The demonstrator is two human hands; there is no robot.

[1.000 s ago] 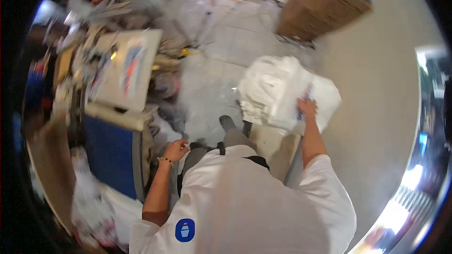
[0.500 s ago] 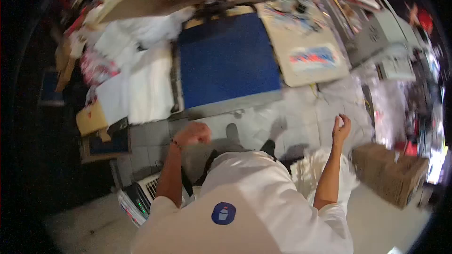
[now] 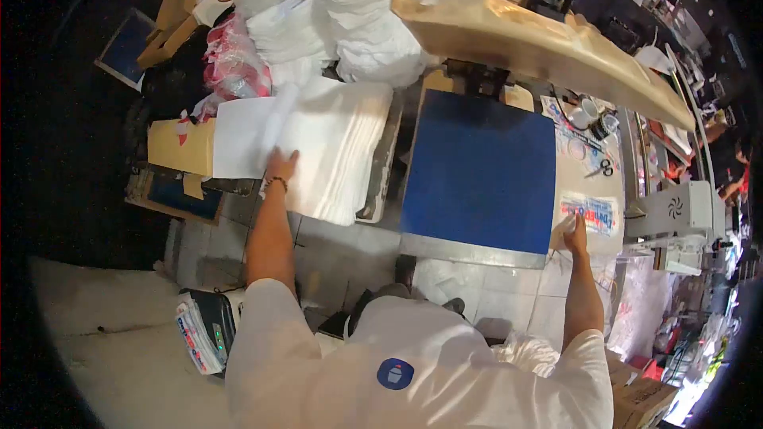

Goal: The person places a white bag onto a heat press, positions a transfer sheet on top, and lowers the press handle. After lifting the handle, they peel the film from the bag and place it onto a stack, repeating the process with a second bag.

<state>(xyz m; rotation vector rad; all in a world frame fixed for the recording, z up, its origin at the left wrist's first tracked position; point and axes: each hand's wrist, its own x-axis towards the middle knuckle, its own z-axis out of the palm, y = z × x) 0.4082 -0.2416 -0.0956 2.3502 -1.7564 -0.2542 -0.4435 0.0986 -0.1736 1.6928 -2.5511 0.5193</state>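
Observation:
My left hand (image 3: 281,167) rests at the left edge of a stack of white cloth (image 3: 338,151), its thumb apart from the fingers. White sheets (image 3: 242,135) lie just left of it. Over on the right, my right hand (image 3: 575,237) is at the near edge of a printed sheet (image 3: 592,214) with red and blue lettering, fingers closed on that edge. Between my hands is the flat blue pad (image 3: 481,171) of a heat press, bare on top. Its tan-covered upper plate (image 3: 548,52) is swung up and away behind the pad.
Piled white cloth (image 3: 369,20) and a pink plastic bag (image 3: 236,56) stand at the back left. Scissors (image 3: 606,168) and tape rolls (image 3: 586,114) lie on the right-hand board. A grey machine box (image 3: 675,208) stands farther right. A cardboard box (image 3: 648,401) is low at the right.
My left hand has reached forward onto the white stack. My right hand has moved forward to the printed sheet and closed. The view has shifted, and the upper plate now appears farther right.

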